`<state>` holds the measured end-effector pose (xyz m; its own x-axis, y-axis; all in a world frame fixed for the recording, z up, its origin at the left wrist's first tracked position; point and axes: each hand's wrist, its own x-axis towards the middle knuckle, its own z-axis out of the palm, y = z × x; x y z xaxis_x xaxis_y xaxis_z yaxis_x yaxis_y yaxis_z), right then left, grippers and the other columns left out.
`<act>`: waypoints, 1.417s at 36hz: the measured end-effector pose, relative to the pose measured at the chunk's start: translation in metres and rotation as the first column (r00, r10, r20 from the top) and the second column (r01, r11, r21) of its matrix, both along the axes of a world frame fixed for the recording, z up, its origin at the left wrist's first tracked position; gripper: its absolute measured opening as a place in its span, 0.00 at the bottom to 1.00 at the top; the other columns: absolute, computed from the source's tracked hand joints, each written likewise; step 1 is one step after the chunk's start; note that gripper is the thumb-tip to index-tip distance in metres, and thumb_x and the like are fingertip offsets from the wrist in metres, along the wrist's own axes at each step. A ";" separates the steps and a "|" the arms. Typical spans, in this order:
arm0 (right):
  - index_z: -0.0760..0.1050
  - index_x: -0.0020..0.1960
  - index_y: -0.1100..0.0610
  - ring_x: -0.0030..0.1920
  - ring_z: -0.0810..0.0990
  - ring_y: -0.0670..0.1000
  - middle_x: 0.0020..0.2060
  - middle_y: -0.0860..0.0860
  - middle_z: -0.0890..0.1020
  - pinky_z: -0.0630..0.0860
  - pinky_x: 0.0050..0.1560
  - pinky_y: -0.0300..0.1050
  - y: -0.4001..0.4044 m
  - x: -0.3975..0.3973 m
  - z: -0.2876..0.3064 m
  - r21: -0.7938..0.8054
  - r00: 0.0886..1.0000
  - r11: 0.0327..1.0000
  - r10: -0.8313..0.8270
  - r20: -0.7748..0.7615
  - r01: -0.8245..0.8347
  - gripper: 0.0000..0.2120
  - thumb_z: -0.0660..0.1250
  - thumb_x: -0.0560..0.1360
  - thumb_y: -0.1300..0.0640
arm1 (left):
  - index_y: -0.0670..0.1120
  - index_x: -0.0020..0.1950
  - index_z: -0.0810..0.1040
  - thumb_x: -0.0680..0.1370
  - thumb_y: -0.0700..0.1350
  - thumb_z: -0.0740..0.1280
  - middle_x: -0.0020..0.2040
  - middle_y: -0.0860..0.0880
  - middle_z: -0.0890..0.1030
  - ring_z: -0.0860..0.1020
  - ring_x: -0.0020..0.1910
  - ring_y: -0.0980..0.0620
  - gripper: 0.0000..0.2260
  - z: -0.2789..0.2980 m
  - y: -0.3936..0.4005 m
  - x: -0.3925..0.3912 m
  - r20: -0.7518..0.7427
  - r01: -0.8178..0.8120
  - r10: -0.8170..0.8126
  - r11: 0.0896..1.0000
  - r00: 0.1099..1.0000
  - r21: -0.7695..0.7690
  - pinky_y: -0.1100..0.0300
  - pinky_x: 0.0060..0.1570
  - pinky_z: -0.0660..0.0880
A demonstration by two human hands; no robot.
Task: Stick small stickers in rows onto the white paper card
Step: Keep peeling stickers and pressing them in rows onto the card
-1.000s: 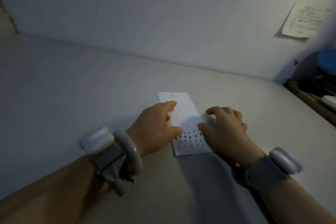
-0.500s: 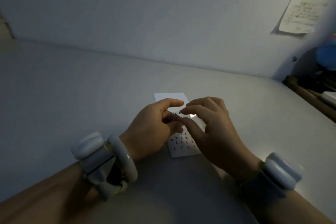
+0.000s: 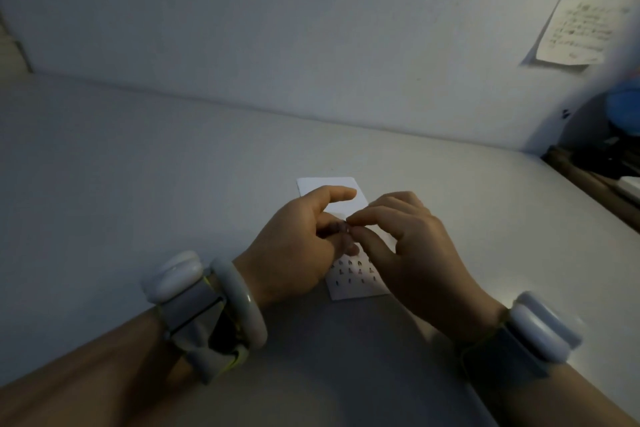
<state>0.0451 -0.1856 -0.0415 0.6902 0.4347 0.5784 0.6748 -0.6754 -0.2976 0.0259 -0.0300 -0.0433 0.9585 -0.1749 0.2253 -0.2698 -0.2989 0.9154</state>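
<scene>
Hands [image 3: 294,246] [image 3: 412,250] meet fingertip to fingertip, pinching something unclear, hiding mid-card [image 3: 325,185]; wall note [image 3: 575,33] beyond.

card [image 3: 346,198] middle hidden, stickers [image 3: 350,271] indistinct

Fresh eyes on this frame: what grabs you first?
Two hands meeting fingertip to fingertip at centre, left hand and right hand, over a white paper card on the pale table. Rows of small dark stickers fill the card's near end. Whether the fingertips pinch a sticker is unclear.
</scene>
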 end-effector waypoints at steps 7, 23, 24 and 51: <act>0.79 0.45 0.51 0.48 0.73 0.45 0.40 0.44 0.80 0.73 0.46 0.46 0.001 -0.002 0.001 -0.030 1.000 0.999 -0.017 0.014 0.017 0.09 0.61 0.73 0.51 | 0.51 0.67 0.67 0.78 0.35 0.62 0.46 0.50 0.83 0.82 0.45 0.59 0.20 0.001 0.000 -0.001 -0.020 0.002 -0.002 1.000 1.000 -0.023 0.72 0.43 0.76; 0.73 0.41 0.49 0.47 0.69 0.41 0.40 0.42 0.75 0.66 0.43 0.31 0.003 -0.005 0.002 0.016 0.996 1.000 -0.015 -0.090 0.016 0.03 0.65 0.73 0.56 | 0.52 0.67 0.67 0.80 0.38 0.59 0.46 0.53 0.81 0.81 0.44 0.61 0.17 0.002 -0.002 -0.001 -0.049 0.026 -0.026 0.999 0.998 -0.019 0.71 0.41 0.76; 0.73 0.41 0.49 0.47 0.69 0.41 0.40 0.41 0.75 0.66 0.43 0.31 0.003 -0.005 0.002 0.020 0.995 1.000 -0.018 -0.094 0.020 0.03 0.65 0.73 0.56 | 0.52 0.67 0.68 0.80 0.38 0.59 0.46 0.53 0.81 0.81 0.44 0.61 0.17 0.002 -0.002 -0.001 -0.044 0.022 -0.023 1.000 0.999 -0.018 0.71 0.41 0.76; 0.73 0.41 0.48 0.49 0.69 0.39 0.43 0.38 0.74 0.65 0.46 0.26 0.002 -0.004 0.006 0.125 0.989 0.992 -0.001 -0.150 0.020 0.03 0.63 0.72 0.55 | 0.54 0.46 0.78 0.79 0.37 0.60 0.40 0.54 0.82 0.81 0.38 0.61 0.13 0.006 0.001 -0.002 0.024 -0.069 0.070 0.997 0.997 -0.030 0.71 0.38 0.77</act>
